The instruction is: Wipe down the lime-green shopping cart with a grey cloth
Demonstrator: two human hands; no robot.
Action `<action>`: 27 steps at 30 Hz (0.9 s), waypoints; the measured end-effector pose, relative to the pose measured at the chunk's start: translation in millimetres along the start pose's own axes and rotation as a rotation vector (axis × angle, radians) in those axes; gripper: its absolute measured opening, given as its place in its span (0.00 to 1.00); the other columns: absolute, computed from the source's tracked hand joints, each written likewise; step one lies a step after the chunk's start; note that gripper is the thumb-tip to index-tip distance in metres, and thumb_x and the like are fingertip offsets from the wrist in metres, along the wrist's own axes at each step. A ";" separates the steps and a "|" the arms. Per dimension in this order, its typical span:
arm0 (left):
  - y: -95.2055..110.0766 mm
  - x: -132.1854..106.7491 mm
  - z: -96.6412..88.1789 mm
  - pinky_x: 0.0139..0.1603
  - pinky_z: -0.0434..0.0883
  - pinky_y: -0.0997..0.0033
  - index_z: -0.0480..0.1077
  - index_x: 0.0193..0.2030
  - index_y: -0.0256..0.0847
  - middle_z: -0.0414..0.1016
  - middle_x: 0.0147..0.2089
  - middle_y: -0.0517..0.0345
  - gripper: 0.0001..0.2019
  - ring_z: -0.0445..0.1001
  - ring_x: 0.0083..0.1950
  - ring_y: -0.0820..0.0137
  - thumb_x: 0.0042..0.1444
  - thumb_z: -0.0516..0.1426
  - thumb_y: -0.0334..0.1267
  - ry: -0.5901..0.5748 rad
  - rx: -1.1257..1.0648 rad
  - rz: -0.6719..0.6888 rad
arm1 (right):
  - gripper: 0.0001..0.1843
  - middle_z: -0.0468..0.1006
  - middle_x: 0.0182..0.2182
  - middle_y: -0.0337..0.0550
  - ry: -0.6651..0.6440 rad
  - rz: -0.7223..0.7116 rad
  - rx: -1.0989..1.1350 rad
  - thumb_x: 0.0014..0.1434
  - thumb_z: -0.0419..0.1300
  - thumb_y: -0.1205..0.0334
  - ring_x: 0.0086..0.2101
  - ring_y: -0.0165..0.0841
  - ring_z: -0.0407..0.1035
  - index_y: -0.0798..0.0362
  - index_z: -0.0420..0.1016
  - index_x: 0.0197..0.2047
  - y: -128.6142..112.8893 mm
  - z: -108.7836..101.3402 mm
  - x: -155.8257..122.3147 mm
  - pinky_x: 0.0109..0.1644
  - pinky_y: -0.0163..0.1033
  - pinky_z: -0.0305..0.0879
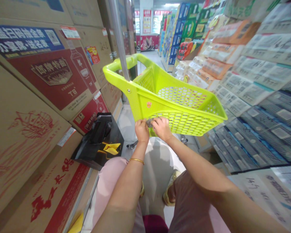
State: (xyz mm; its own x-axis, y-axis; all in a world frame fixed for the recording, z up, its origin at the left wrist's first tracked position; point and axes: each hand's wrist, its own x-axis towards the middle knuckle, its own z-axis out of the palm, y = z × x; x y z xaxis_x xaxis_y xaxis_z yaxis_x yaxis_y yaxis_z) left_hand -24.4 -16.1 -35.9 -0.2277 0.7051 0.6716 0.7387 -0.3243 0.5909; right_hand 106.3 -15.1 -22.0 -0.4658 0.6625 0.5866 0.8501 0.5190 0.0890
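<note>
A lime-green plastic shopping cart basket [194, 106] stands tilted in the aisle in front of me, its handle at the far left. My left hand [142, 130] and my right hand [162, 127] meet at the basket's near lower edge. Both are closed in a pinch around a small grey object [149, 122] that I cannot make out. A gold bangle [136, 160] sits on my left wrist. My knees in pink trousers show below my arms.
Stacked cardboard cartons [38, 97] with red and blue labels line the left. A black bag [100, 140] with a yellow piece rests on the left shelf edge. Packaged goods [257, 97] fill the shelves on the right. A metal pole [118, 35] rises behind the basket.
</note>
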 end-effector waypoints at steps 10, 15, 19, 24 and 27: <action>11.4 6.0 -5.2 0.38 0.61 0.69 0.71 0.30 0.39 0.67 0.29 0.55 0.13 0.64 0.33 0.69 0.61 0.48 0.35 -0.025 0.012 0.010 | 0.12 0.73 0.43 0.46 0.034 -0.027 0.025 0.61 0.50 0.61 0.46 0.38 0.56 0.50 0.73 0.42 -3.3 -3.5 5.5 0.49 0.43 0.47; 16.2 16.0 -8.5 0.39 0.62 0.69 0.73 0.32 0.41 0.68 0.30 0.56 0.11 0.65 0.35 0.70 0.60 0.49 0.33 -0.008 -0.025 0.011 | 0.13 0.72 0.43 0.45 0.094 0.011 0.041 0.61 0.50 0.61 0.47 0.39 0.55 0.48 0.73 0.45 -5.3 -17.6 26.3 0.51 0.44 0.47; 18.7 21.7 -8.3 0.39 0.63 0.69 0.73 0.34 0.41 0.67 0.31 0.56 0.10 0.65 0.35 0.69 0.59 0.50 0.32 0.017 -0.053 -0.009 | 0.13 0.71 0.44 0.46 0.125 0.034 0.033 0.61 0.50 0.60 0.47 0.40 0.54 0.47 0.73 0.45 -3.7 -29.1 39.4 0.50 0.45 0.47; 25.2 23.0 -5.1 0.40 0.63 0.68 0.71 0.30 0.40 0.69 0.32 0.55 0.10 0.66 0.37 0.69 0.59 0.50 0.33 0.054 -0.069 -0.001 | 0.14 0.70 0.45 0.47 0.291 0.142 0.005 0.60 0.50 0.63 0.47 0.41 0.53 0.47 0.73 0.46 0.9 -36.9 53.4 0.50 0.47 0.48; 27.4 22.1 -4.2 0.40 0.63 0.68 0.71 0.29 0.39 0.69 0.32 0.54 0.10 0.66 0.36 0.69 0.58 0.50 0.31 0.053 -0.042 -0.008 | 0.13 0.71 0.44 0.46 0.269 0.119 0.001 0.60 0.51 0.63 0.46 0.40 0.54 0.47 0.73 0.45 -0.5 -32.9 55.2 0.49 0.46 0.48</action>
State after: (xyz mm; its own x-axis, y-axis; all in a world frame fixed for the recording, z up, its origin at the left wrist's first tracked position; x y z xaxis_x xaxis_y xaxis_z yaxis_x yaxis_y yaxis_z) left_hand -11.8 -12.0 -3.0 -0.2679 0.6736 0.6888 0.7100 -0.3453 0.6138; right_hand 88.2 3.5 36.8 -0.2811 0.5518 0.7852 0.8944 0.4472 0.0059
